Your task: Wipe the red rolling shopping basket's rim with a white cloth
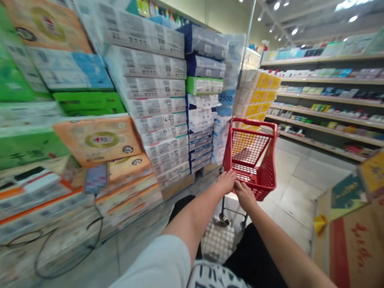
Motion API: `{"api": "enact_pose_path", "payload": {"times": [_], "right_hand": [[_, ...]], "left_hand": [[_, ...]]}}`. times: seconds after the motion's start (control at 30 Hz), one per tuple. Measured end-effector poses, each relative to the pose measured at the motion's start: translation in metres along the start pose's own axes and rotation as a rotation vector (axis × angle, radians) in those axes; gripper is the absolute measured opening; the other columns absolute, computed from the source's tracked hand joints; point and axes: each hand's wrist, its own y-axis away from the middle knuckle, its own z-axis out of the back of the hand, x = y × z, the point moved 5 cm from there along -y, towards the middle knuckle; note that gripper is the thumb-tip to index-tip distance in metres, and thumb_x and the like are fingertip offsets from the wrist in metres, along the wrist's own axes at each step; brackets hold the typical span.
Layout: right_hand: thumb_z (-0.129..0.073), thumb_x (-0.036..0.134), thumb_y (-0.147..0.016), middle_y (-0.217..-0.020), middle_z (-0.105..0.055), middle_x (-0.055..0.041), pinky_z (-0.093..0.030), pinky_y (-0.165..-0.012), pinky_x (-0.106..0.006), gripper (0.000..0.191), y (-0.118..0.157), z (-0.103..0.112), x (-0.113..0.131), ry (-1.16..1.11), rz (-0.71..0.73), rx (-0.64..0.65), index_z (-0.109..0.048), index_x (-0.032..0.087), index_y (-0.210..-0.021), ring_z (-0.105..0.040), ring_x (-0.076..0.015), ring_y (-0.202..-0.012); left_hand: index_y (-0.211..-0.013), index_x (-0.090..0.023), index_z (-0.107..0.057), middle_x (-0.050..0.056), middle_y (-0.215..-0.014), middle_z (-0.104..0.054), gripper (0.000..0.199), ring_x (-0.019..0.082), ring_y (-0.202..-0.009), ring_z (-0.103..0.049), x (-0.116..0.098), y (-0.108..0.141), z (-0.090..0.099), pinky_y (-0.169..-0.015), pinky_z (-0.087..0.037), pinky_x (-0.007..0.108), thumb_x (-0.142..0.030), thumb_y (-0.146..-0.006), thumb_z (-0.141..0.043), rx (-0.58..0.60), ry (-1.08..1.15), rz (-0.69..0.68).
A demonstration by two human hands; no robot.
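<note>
A red plastic shopping cart [267, 176] with a mesh basket stands in front of my knees. My left hand [227, 181] is closed over the near left part of its basket rim. Close beside it, my right hand [245, 195] has its fingers curled over the same rim. The two hands almost touch, and both arms are stretched forward. Inside the basket I make out only red mesh and panels. Below it, the cart's wheels [223, 219] rest on the tiled floor.
Tall stacks of wrapped paper packs [159, 86] line the left side. Orange tissue packs [99, 138] lie nearer, with a black cable [99, 224] trailing below. Yellow-and-white packs [258, 96] stand behind the cart. Stocked shelves [324, 100] run along the right; a cardboard box [357, 240] is close by.
</note>
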Motion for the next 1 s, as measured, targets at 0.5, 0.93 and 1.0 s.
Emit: {"api": "enact_pose_path", "payload": {"times": [0.5, 0.93, 1.0], "right_hand": [[-0.042, 0.007, -0.085, -0.130, -0.051, -0.0109, -0.044, -0.084, -0.032, 0.036, -0.013, 0.007, 0.032, -0.026, 0.040, 0.151, -0.065, 0.018, -0.111, -0.047, -0.0239, -0.102], [-0.044, 0.006, -0.082, -0.124, -0.055, -0.0115, -0.043, -0.089, -0.036, 0.038, -0.009, 0.004, 0.038, -0.036, 0.013, 0.233, -0.065, 0.019, -0.111, -0.046, -0.0252, -0.104], [-0.045, 0.007, -0.083, -0.121, -0.056, -0.0120, -0.041, -0.092, -0.037, 0.034, -0.008, 0.002, 0.041, -0.053, 0.026, 0.237, -0.067, 0.018, -0.106, -0.045, -0.0256, -0.106]], "left_hand": [[-0.142, -0.013, -0.033, 0.006, -0.152, -0.030, 0.051, 0.023, -0.142, -0.021, 0.017, 0.026, -0.004, -0.115, -0.021, 0.040, -0.023, -0.093, -0.030, -0.045, -0.042, 0.095], [-0.142, -0.015, -0.034, 0.007, -0.152, -0.031, 0.050, 0.023, -0.142, -0.019, 0.011, 0.031, 0.010, -0.114, -0.023, 0.041, -0.023, -0.093, -0.030, 0.023, 0.031, 0.117], [-0.142, -0.012, -0.034, 0.007, -0.152, -0.029, 0.050, 0.023, -0.142, -0.019, 0.010, 0.031, 0.010, -0.115, -0.023, 0.041, -0.024, -0.093, -0.028, 0.031, 0.045, 0.120]]}}
